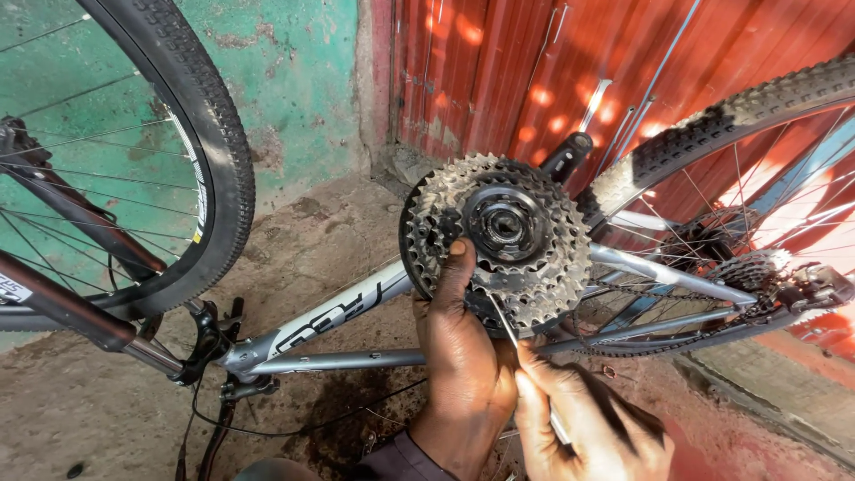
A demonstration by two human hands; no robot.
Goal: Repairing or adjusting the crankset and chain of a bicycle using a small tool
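Left hand [463,356] clasps the crankset chainrings [499,236] from below – right hand [583,423] pinches a thin metal pick [512,334], its tip angled up-left into the teeth.

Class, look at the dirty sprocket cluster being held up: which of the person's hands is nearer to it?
Left. The left hand grips the sprocket cluster directly; the right hand sits below, reaching it only through a thin metal tool.

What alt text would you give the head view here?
A left hand holds up a dirty multi-sprocket cassette while the right hand pokes a thin metal tool at its lower edge. Behind lies a grey bicycle frame on stained concrete, wheels at both sides, before green and red walls.
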